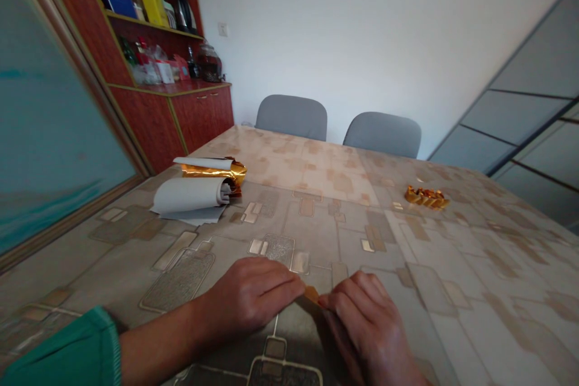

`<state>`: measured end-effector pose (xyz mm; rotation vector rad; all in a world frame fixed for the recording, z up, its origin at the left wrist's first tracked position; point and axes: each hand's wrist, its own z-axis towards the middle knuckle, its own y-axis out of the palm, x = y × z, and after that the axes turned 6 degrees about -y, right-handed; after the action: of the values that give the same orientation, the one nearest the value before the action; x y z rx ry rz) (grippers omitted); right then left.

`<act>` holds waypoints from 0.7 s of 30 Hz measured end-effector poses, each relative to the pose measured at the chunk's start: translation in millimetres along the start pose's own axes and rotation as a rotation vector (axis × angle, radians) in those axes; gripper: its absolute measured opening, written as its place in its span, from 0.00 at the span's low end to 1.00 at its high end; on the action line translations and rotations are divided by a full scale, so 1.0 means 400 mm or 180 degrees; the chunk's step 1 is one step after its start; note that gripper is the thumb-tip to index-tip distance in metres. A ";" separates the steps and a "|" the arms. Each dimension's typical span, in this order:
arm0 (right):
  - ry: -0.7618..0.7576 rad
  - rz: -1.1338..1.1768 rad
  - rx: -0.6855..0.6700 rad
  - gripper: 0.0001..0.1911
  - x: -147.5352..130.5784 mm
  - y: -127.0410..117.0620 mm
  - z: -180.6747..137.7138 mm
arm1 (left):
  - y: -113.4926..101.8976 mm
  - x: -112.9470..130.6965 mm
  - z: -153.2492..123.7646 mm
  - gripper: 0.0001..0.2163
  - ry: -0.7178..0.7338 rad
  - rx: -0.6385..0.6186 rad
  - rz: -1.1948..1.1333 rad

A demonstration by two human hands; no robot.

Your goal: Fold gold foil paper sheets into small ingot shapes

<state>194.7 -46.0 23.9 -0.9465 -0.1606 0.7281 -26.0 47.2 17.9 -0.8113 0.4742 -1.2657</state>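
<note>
Near the front of the table, my left hand (260,292) and my right hand (368,313) are close together, fingers closed in a pinch. Between their fingertips shows a small piece of gold paper (311,294), each hand gripping one end. Most of that piece is hidden by the fingers, so its full shape cannot be made out. Off to the right lies a folded gold paper piece (426,198) with a jagged upper edge. At the left are curled sheets of gold foil paper (212,172) with a pale backing (190,193), apart from both hands.
A patterned cover lies over the table (316,223). Two grey chairs (292,116) stand at the far edge, before a white wall. Back left is a red-brown cabinet (199,114) with a glass jar (209,62) and other goods. A glass-like panel (54,120) borders the left side.
</note>
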 end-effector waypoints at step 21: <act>-0.0033 -0.0191 0.0055 0.10 0.006 -0.038 0.009 | -0.011 -0.002 0.011 0.12 -0.0387 -0.0060 -0.0124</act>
<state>202.7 -47.6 37.7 -0.9179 -0.1907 0.6782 -26.0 48.9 24.1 -0.9114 0.3746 -1.2412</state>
